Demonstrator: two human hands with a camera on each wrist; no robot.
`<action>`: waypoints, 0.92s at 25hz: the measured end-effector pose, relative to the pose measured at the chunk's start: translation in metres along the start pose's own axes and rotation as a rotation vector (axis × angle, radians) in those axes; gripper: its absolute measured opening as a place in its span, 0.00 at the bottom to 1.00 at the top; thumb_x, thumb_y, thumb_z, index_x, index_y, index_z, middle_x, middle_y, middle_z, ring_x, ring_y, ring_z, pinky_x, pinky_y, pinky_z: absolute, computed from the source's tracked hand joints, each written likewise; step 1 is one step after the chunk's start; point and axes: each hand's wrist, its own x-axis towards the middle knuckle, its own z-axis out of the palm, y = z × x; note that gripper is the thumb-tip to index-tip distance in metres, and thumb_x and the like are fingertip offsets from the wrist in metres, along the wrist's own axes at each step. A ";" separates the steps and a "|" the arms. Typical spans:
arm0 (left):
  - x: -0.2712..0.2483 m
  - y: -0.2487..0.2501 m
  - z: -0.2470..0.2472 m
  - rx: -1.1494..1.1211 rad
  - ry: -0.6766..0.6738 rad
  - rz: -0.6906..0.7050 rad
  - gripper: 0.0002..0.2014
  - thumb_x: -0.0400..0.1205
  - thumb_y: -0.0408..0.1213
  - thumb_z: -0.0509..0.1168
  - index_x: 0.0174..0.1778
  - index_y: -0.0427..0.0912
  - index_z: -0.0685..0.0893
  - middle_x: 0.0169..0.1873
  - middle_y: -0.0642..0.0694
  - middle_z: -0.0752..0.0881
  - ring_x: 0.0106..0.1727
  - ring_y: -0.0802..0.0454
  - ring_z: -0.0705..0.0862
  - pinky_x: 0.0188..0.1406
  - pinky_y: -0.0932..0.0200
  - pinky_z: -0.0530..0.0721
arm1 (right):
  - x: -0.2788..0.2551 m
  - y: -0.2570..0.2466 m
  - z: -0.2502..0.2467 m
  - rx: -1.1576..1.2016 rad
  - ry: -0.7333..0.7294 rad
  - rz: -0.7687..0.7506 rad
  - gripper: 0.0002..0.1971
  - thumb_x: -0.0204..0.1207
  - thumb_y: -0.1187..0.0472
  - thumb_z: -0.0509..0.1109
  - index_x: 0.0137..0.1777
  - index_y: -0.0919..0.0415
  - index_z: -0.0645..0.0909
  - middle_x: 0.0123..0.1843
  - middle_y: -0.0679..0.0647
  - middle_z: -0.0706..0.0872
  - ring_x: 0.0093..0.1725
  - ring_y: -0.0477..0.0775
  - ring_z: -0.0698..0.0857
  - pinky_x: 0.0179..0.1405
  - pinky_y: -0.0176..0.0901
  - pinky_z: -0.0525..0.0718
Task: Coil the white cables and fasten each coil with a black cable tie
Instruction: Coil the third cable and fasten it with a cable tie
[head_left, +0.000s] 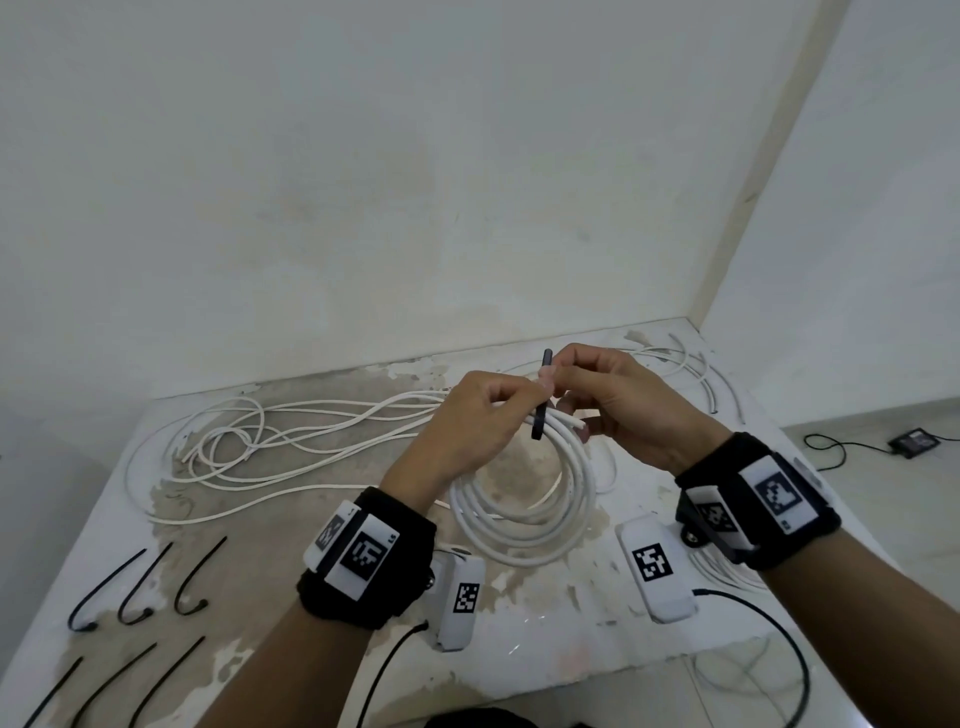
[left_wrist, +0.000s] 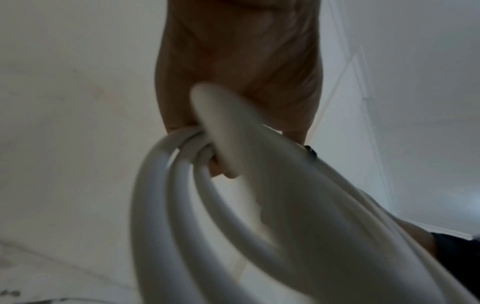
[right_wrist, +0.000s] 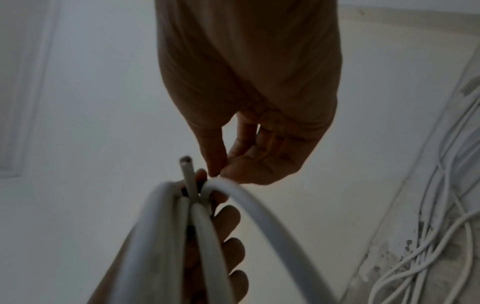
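white coil top hidden by left hand, black tie partly covered

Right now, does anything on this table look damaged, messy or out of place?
The table top is worn, with paint flaked off in brown patches. Loose cables lie tangled to the left, not yet coiled. The coil in the left hand and the tie pinched by the right hand look fine.
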 end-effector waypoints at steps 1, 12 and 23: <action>0.001 0.002 0.003 -0.014 -0.011 0.008 0.17 0.87 0.40 0.62 0.36 0.39 0.89 0.15 0.63 0.76 0.19 0.69 0.73 0.24 0.74 0.66 | -0.002 0.000 -0.001 -0.001 0.008 -0.007 0.10 0.80 0.60 0.73 0.36 0.55 0.81 0.40 0.53 0.82 0.32 0.45 0.80 0.25 0.35 0.76; 0.011 0.013 0.030 -0.191 -0.177 -0.065 0.17 0.86 0.40 0.61 0.39 0.30 0.83 0.17 0.57 0.65 0.19 0.58 0.60 0.20 0.64 0.58 | -0.018 -0.002 -0.035 0.155 0.283 0.002 0.11 0.78 0.64 0.76 0.35 0.57 0.82 0.31 0.49 0.80 0.30 0.45 0.80 0.25 0.36 0.80; 0.015 0.027 0.082 -0.161 -0.109 0.060 0.17 0.86 0.36 0.62 0.39 0.25 0.85 0.16 0.59 0.73 0.20 0.64 0.71 0.25 0.72 0.67 | -0.041 0.000 -0.074 0.226 0.357 0.024 0.09 0.78 0.68 0.74 0.37 0.61 0.82 0.31 0.50 0.82 0.28 0.46 0.82 0.29 0.34 0.85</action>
